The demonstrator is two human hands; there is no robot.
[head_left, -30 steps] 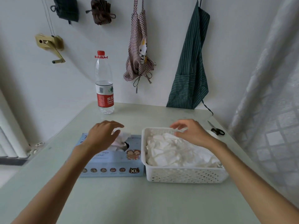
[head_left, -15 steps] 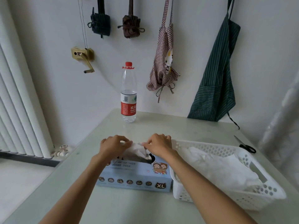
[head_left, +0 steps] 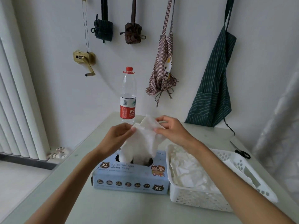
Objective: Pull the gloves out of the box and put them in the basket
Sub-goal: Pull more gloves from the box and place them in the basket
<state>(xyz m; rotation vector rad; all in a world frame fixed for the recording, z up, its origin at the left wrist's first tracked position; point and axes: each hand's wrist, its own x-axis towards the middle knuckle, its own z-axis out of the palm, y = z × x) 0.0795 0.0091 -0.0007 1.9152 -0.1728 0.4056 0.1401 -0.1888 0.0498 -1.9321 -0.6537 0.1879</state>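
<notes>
- A white glove (head_left: 146, 136) was held above the box (head_left: 131, 177), pinched at its upper edge by both hands; its lower part was still tucked into the slot on top of the box.
- The left hand (head_left: 119, 137) was closed on the glove's 9 o'clock corner, the fabric being nipped between thumb and fingers (head_left: 129, 126).
- The right hand (head_left: 174, 131) was closed on the 3 o'clock side, with the thumb and forefinger pinching the fabric and the other fingers curled loosely.
- The basket (head_left: 200, 199) was set on the counter (head_left: 113, 210) touching the box at its 3 o'clock side, and a heap of white gloves (head_left: 187, 172) was already lying in it.
- The task was judged to be well under way: several gloves had been moved, and one more was partly drawn out.
- What was left: the held glove had to be pulled free and carried over to the basket. How many remained in the box could not be told, as its inside was hidden.
- A water bottle (head_left: 128, 96) was stood at 12 o'clock beyond the box, and scissors (head_left: 241, 151) were lying beyond the basket.
</notes>
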